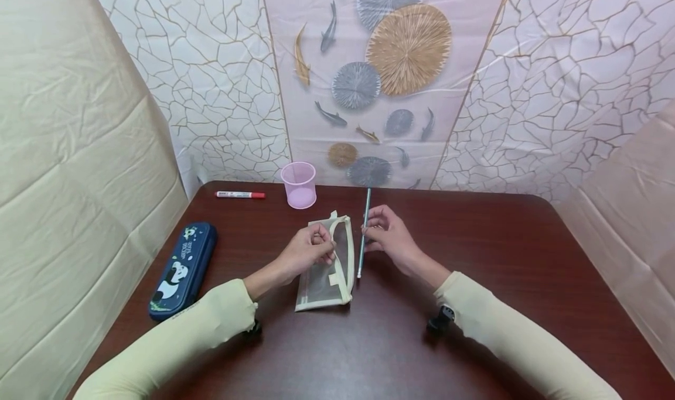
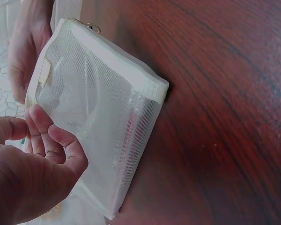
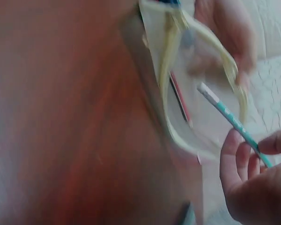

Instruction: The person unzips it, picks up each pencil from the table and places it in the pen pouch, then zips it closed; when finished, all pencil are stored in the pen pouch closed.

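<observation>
A cream-edged mesh zip pouch (image 1: 319, 289) lies on the table with its mouth spread wide. My left hand (image 1: 307, 249) pinches one side of that mouth between thumb and fingers. Inside the pouch, the right wrist view shows a red-and-black pencil (image 3: 180, 99). Just right of the pouch, my right hand (image 1: 392, 239) holds a teal pencil (image 1: 361, 253) between thumb and fingers. Its white eraser end (image 3: 207, 91) points toward the pouch opening in the right wrist view, while in the head view the pencil runs alongside the pouch's zipped edge.
A dark blue pencil case (image 1: 183, 271) with a panda print sits at the left of the brown table (image 1: 474, 259). Toward the back stand a pink cup (image 1: 300, 196) and, to its left, a lying marker (image 1: 239, 195) with a red cap. Patterned cloth hangs behind the table.
</observation>
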`<control>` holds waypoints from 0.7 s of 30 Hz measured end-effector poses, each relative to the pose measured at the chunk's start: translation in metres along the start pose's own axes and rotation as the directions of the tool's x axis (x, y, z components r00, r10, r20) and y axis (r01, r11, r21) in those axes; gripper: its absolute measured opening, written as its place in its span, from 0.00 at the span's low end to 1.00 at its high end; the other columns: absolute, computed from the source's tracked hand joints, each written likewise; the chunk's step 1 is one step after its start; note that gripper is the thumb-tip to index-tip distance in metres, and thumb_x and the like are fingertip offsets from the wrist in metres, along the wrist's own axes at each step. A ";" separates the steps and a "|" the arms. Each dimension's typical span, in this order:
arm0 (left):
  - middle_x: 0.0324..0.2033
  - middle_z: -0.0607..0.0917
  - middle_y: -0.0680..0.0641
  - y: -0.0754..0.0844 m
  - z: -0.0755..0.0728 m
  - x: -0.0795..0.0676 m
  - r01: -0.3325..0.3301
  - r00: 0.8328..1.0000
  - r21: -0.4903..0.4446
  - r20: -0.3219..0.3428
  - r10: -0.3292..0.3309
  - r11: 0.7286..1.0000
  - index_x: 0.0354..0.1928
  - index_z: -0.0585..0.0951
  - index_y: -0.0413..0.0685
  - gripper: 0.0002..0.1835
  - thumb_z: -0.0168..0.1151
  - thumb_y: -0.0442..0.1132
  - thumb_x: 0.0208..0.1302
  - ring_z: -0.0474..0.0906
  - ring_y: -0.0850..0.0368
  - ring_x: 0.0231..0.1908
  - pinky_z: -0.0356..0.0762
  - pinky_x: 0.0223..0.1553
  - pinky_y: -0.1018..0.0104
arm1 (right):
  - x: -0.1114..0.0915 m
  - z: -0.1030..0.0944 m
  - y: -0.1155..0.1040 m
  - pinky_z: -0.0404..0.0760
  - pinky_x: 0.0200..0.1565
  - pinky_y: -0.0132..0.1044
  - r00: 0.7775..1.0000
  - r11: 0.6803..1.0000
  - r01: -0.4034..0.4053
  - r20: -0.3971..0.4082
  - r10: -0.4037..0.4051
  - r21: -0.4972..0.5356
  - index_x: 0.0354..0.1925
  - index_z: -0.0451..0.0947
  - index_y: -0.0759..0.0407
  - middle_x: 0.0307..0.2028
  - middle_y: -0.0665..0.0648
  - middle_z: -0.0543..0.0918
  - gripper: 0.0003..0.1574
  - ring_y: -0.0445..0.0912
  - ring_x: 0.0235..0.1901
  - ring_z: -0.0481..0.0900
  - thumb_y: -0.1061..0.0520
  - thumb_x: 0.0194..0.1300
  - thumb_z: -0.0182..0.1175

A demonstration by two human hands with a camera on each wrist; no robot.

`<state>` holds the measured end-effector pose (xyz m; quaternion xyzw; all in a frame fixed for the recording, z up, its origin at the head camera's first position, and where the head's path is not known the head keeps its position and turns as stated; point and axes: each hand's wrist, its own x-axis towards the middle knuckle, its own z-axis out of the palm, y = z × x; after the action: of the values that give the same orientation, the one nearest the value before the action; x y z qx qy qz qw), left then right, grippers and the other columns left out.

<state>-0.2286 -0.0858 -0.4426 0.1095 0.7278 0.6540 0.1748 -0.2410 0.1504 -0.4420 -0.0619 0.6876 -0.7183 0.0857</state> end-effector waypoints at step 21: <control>0.27 0.85 0.51 0.000 0.003 0.003 0.009 1.000 -0.034 0.002 -0.009 0.999 0.40 0.73 0.41 0.05 0.59 0.27 0.72 0.84 0.62 0.28 0.85 0.36 0.70 | -0.019 0.040 0.022 0.90 0.41 0.42 0.980 0.979 -0.198 0.026 0.199 -0.043 0.62 0.62 0.70 0.51 0.67 0.77 0.25 0.45 0.37 0.79 0.69 0.69 0.55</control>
<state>-0.2296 -0.0818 -0.4429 0.1039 0.7169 0.6654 0.1801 -0.2128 0.1142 -0.4619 -0.0053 0.7035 -0.6910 0.1660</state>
